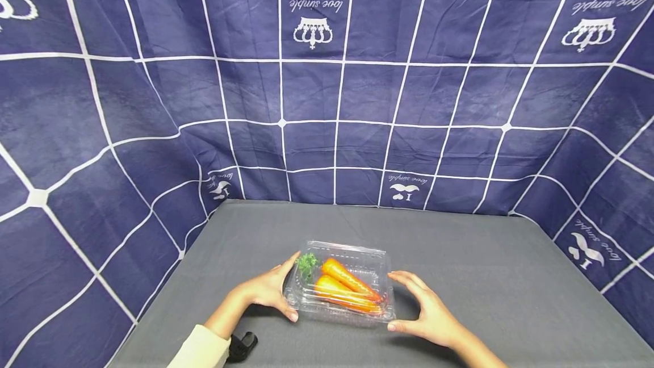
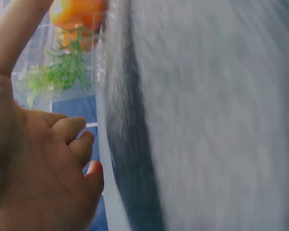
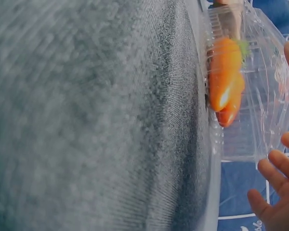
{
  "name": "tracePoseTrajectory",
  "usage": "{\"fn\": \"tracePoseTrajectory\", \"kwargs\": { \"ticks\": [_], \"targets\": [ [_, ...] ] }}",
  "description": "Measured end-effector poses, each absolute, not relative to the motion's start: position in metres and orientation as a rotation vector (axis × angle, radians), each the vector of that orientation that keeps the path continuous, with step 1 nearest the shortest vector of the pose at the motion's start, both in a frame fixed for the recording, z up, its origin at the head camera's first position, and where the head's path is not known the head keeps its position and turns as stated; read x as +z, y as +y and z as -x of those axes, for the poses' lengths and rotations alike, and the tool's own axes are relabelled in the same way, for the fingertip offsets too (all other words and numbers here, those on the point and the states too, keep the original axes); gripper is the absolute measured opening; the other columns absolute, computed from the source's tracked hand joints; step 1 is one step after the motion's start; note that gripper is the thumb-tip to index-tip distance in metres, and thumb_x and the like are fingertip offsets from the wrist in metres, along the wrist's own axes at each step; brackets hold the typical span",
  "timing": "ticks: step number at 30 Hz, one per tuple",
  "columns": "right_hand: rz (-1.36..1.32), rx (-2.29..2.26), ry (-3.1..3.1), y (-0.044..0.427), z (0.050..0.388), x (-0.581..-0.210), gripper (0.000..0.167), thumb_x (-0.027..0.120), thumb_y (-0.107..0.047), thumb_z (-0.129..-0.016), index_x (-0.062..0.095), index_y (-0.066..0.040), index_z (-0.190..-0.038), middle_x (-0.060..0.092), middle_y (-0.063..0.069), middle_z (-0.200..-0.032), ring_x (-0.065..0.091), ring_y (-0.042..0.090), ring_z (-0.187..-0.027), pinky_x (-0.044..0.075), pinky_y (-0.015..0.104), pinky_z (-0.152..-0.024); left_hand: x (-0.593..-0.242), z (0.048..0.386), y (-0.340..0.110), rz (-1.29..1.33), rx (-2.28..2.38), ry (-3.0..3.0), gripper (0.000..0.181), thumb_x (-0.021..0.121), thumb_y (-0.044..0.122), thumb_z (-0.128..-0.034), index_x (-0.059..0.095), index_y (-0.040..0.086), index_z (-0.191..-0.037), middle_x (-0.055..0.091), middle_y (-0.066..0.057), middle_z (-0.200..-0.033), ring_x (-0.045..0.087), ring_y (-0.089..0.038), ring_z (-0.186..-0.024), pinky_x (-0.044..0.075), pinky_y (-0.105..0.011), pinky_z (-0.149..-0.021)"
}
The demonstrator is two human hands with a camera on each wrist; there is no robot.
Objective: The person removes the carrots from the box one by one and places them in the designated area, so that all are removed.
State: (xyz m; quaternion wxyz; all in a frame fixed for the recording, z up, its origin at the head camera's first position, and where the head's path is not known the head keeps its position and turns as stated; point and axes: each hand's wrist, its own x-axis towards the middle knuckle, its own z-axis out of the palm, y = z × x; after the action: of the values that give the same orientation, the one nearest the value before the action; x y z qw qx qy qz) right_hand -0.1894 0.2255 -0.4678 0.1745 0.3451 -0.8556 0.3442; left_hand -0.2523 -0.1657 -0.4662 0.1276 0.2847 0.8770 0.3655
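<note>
In the head view a clear plastic container sits on the grey surface, with orange carrots and a green leafy piece inside. My left hand is at its left side, thumb near the front corner and fingers near the back. At the right side, my right hand is spread, thumb toward the front. The right wrist view shows the right hand with fingers apart beside the clear plastic. In the left wrist view some fingers of the left hand are bent. Light contact cannot be told.
A grey cloth-covered surface extends around the container. Blue cloth with white grid lines hangs behind and along both sides. A black strap-like object lies near my left sleeve.
</note>
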Motion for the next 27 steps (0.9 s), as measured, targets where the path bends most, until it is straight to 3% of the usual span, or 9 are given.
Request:
{"fn": "tracePoseTrajectory", "kwargs": {
  "ticks": [4,11,27],
  "targets": [
    [-0.959,0.969,-2.434,0.225,0.190,-0.468,0.083,0.090,-0.037,-0.065,0.055,-0.009,-0.136,0.052,0.002,-0.135,0.051,0.020,-0.121,0.043,0.033,-0.096,-0.472,0.254,-0.159,-0.879,1.119,2.509,0.138,0.097,0.020,-0.0546,0.003,-0.006,-0.152,0.026,-0.035,-0.148,0.026,-0.048,-0.136,0.021,-0.061,-0.109],
    [-0.969,0.973,-2.415,0.224,0.192,-0.467,0.079,0.090,-0.036,-0.067,0.057,-0.009,-0.134,0.053,0.005,-0.134,0.052,0.020,-0.121,0.041,0.028,-0.098,-0.481,0.258,-0.152,-0.973,1.312,2.371,0.141,0.097,0.013,-0.0534,-0.002,-0.005,-0.152,0.018,-0.030,-0.154,0.022,-0.039,-0.140,0.016,-0.043,-0.112],
    [-0.985,1.010,-2.385,0.225,0.194,-0.470,0.075,0.089,-0.034,-0.069,0.059,-0.007,-0.131,0.056,0.007,-0.132,0.052,0.018,-0.121,0.033,0.017,-0.101,-0.489,0.255,-0.151,-1.047,1.351,2.461,0.134,0.097,0.025,-0.0551,0.010,-0.003,-0.152,0.033,-0.024,-0.149,0.035,-0.039,-0.133,0.026,-0.051,-0.109]
  ]
}}
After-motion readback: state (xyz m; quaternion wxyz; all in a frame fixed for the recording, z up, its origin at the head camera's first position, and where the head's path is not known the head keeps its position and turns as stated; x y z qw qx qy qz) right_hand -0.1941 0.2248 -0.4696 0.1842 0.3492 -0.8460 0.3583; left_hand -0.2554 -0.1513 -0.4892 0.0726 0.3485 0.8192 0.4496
